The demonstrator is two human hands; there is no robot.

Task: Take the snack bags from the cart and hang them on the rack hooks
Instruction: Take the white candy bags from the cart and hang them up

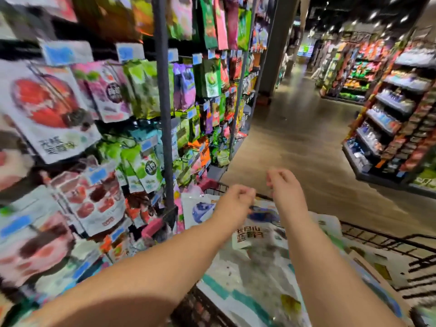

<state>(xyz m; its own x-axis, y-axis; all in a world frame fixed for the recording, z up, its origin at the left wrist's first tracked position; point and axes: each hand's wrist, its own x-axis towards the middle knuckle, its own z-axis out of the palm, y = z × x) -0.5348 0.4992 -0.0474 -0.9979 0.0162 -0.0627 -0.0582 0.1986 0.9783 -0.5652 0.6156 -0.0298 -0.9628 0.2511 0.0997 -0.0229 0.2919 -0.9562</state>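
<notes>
Both my arms reach forward over the black wire cart (pixel 387 241). My left hand (pixel 238 197) hangs above the cart's far end with its fingers loosely curled and nothing in it. My right hand (pixel 283 182) is a little higher and to the right, fingers also loosely curled and holding nothing. Below them lie white snack bags with blue fruit pictures (pixel 259 230), piled flat in the cart. On my left, the rack (pixel 162 95) carries several hanging snack bags, such as a white bag with a red fruit picture (pixel 49 109). The view is blurred.
The rack's grey upright post (pixel 165 138) stands just left of the cart. Blue price tags sit on the hook ends. An open aisle floor (pixel 306 149) stretches ahead. Shelves of packaged goods (pixel 389 119) line the right side.
</notes>
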